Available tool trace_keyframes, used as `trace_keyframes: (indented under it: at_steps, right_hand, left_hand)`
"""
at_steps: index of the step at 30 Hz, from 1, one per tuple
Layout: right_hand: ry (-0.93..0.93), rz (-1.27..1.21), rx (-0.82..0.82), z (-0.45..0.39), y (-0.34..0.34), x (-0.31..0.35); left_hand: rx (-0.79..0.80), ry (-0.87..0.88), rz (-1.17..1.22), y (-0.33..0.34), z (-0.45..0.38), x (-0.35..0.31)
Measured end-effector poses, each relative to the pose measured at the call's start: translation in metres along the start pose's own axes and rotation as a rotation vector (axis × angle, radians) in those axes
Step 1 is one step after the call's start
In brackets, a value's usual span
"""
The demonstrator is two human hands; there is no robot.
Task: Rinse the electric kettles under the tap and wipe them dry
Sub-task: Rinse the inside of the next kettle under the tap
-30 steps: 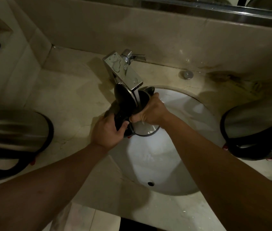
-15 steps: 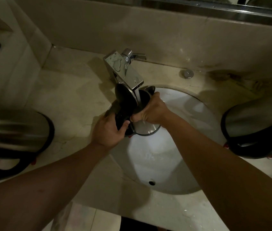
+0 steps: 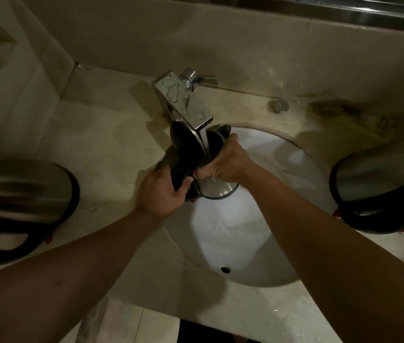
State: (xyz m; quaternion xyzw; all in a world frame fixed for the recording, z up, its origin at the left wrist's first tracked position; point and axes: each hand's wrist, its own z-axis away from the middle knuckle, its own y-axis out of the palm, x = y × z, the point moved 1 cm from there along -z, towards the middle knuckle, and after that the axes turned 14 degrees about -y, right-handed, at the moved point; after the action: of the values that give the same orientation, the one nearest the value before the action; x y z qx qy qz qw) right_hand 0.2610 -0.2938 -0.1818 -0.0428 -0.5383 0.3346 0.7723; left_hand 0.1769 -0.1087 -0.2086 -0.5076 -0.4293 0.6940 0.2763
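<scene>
Steel kettle (image 3: 217, 188) under the running tap (image 3: 183, 102), left hand (image 3: 159, 194) gripping its black handle, right hand (image 3: 225, 162) clamping its rim.

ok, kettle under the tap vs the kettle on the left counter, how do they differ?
The kettle under the tap is held over the sink by the left hand and right hand; the left kettle lies on its side on the counter, untouched. The held one has its lid open, with water running in; the left one's lid can't be judged. Both have steel bodies and black handles.
</scene>
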Motion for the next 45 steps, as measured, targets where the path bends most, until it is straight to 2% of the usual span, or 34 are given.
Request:
trace_keyframes:
  at_steps: [22, 45]
  right_hand:
    - [0.039, -0.001, 0.02, 0.0037, -0.0004, 0.0043]
    - [0.004, -0.008, 0.001, 0.0003, 0.0001, -0.0015]
  left_hand:
    - [0.065, -0.06, -0.053, 0.0026, -0.0028, 0.0024]
    - [0.064, -0.011, -0.042, 0.0025, -0.0025, 0.0041]
